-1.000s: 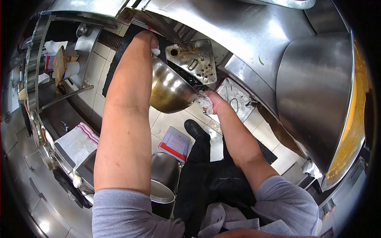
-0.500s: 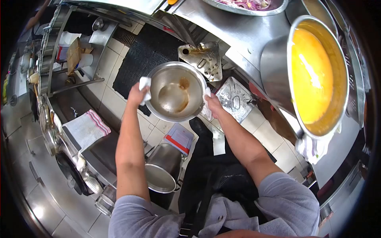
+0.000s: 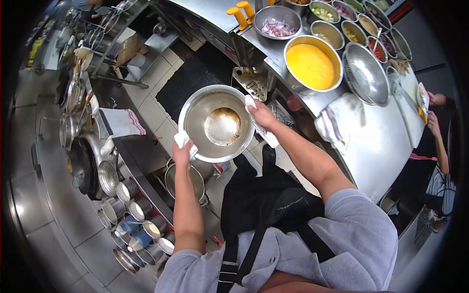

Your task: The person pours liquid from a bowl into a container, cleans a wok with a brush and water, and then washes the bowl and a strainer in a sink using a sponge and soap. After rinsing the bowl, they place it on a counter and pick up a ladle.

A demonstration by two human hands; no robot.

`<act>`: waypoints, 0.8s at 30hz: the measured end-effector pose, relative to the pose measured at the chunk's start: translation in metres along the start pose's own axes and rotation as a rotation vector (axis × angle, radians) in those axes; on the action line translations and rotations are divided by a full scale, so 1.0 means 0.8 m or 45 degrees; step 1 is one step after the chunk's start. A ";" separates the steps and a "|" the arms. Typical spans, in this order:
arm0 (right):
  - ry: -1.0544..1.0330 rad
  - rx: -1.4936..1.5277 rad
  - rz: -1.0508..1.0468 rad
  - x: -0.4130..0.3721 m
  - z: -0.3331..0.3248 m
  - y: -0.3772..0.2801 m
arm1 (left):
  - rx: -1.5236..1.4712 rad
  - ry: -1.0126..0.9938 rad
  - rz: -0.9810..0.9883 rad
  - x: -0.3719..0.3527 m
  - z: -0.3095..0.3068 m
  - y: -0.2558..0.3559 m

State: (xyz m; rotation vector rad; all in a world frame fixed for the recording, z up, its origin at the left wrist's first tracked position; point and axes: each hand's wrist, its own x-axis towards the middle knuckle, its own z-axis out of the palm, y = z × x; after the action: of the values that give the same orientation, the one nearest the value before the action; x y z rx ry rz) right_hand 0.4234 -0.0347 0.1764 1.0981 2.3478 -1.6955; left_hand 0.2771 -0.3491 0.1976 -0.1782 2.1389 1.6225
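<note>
A large round metal bowl (image 3: 195, 122) hangs in the air over the floor, its inside facing me, with brown stains around the bottom. My left hand (image 3: 182, 152) is closed on its lower left rim through a folded white cloth (image 3: 182, 138). At the upper right rim my right hand (image 3: 262, 117) grips it through another white cloth (image 3: 250, 101). A tall pot (image 3: 195, 184) stands below the bowl, beside my left forearm. To the right, a pot of yellow liquid (image 3: 310, 66) rests on the metal counter (image 3: 376, 146).
Bowls of chopped food (image 3: 325, 12) and a colander (image 3: 365, 73) crowd the counter's far end. A co-worker's hands (image 3: 435, 117) show at the far right. A black mat (image 3: 195, 78) lies on the floor ahead. Pans and pots (image 3: 108, 177) line the left counter.
The view has shifted, showing more of the right counter. The bowl is nearer my body and tipped more toward me, with both hands still on it.
</note>
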 end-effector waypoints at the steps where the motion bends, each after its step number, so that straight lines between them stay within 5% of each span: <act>1: -0.054 0.088 -0.043 -0.008 -0.003 0.004 | -0.031 0.012 -0.014 -0.029 -0.004 0.016; 6: -0.199 0.318 -0.178 -0.099 -0.042 0.021 | -0.150 0.078 0.181 -0.133 -0.037 0.060; 8: -0.196 -0.022 -0.174 -0.182 -0.081 0.018 | -0.152 0.056 0.307 -0.166 -0.050 0.077; 11: -0.150 0.117 -0.116 -0.345 -0.141 0.022 | -0.197 0.006 0.481 -0.199 -0.072 0.070; 18: 0.269 0.719 0.195 -0.671 -0.188 0.169 | -0.196 0.062 0.600 -0.273 -0.097 0.011; 20: 0.410 0.819 0.164 -0.727 -0.185 0.244 | -0.141 0.013 0.411 -0.307 -0.096 0.009; 24: 0.565 0.634 0.318 -0.829 -0.181 0.326 | -0.124 -0.164 0.471 -0.403 -0.080 0.002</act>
State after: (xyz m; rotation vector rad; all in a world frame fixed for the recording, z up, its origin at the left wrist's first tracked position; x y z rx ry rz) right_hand 1.1173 -0.2135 0.3016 1.9314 1.8937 -2.1734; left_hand 0.5468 -0.4617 0.3484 0.3031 2.0837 1.8840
